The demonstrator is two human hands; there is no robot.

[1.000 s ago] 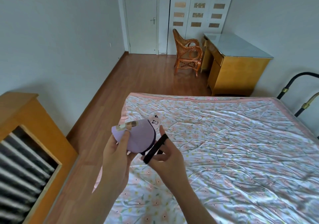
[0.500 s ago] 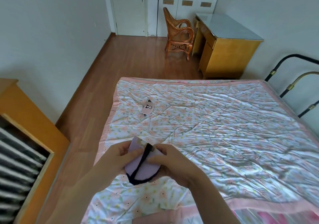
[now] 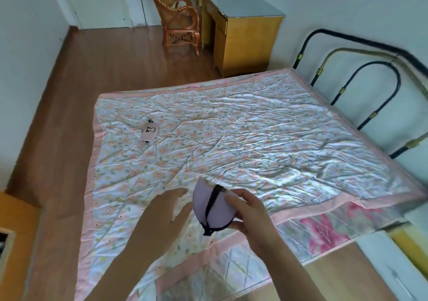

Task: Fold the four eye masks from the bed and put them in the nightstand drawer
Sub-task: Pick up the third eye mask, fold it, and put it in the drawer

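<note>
Head view: folded lilac eye mask (image 3: pixel 214 208) pinched in right hand (image 3: pixel 251 217), left hand (image 3: pixel 162 217) spread beside.

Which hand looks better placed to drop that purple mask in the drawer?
The right hand: it already grips the folded purple mask. The left hand is open beside it, holding nothing.

Both forearms reach forward from the bottom edge, converging. The right hand (image 3: pixel 249 217) is curled, thumb below and fingers on top, pinching a folded mask (image 3: pixel 212 208). The left hand (image 3: pixel 162 215) is beside it, palm down, fingers straight and loosely spread, holding nothing, thumb toward the mask.
</note>
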